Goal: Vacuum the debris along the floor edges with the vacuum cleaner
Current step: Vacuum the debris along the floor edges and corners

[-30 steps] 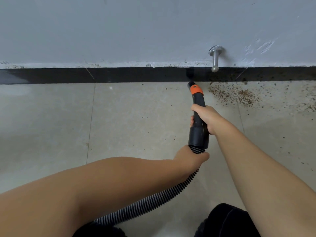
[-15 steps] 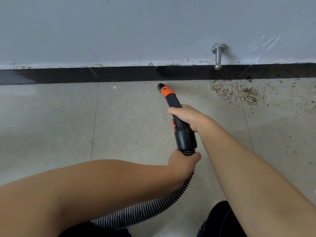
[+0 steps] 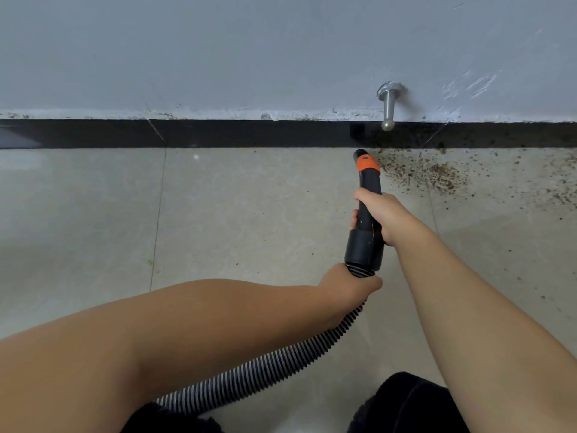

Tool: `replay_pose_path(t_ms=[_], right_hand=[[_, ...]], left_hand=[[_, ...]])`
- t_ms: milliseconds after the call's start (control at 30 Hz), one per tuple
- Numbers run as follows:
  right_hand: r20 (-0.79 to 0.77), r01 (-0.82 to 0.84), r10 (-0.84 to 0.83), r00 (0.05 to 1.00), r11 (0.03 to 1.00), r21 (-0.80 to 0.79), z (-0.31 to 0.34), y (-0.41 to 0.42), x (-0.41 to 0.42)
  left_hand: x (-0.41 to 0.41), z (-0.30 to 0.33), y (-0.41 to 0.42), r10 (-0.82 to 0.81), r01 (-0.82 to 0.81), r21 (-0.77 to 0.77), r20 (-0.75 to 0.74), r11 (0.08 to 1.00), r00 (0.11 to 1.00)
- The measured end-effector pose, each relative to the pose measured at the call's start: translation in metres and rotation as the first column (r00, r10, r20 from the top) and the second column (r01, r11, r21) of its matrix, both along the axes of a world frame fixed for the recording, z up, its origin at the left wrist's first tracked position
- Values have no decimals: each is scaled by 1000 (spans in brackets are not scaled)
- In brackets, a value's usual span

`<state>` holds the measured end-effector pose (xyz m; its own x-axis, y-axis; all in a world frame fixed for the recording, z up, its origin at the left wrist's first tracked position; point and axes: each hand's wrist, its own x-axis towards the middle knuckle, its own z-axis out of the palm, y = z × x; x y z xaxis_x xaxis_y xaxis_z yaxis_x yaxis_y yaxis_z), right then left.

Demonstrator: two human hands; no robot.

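Note:
A black vacuum nozzle (image 3: pixel 365 245) with an orange collar (image 3: pixel 367 164) points at the base of the black skirting board (image 3: pixel 218 134). Its tip sits at the left edge of a patch of brown debris (image 3: pixel 434 175) scattered on the beige tiles along the wall. My right hand (image 3: pixel 382 214) grips the nozzle's middle. My left hand (image 3: pixel 346 287) grips the ribbed grey hose (image 3: pixel 265 373) just behind the nozzle's cuff. The hose runs down and left under my left forearm.
A metal door stopper (image 3: pixel 388 104) sticks out of the grey wall just above the nozzle tip. More specks lie along the skirting to the right (image 3: pixel 555 195). Dark clothing (image 3: pixel 406 404) shows at the bottom edge. Tile joints run across the floor (image 3: pixel 157 214).
The nozzle swung left away from the debris half a second ago and has now come back right, its tip again at the skirting by the debris patch. Both hands kept their grip.

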<state>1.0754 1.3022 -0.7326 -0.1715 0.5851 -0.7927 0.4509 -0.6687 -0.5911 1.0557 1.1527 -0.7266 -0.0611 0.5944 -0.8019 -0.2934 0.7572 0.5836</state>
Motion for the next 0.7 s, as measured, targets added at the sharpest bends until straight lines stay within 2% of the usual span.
replay_pose_path(t_ms=[233,533,700], right_hand=[[-37,-53,53,998,999,-11,0,-10,-31],[-77,-355,355,932,935,13,-2,-55,-96],[-90,-459,459,884,888,24,-1,-70,-123]], left_hand=[[-19,-2,-10,66,-66,-8,-27,998,997],[-44,-2,-47,239,-249,-70,-130,966,962],[-60,1,-57,314,-327,-78,-147,942,938]])
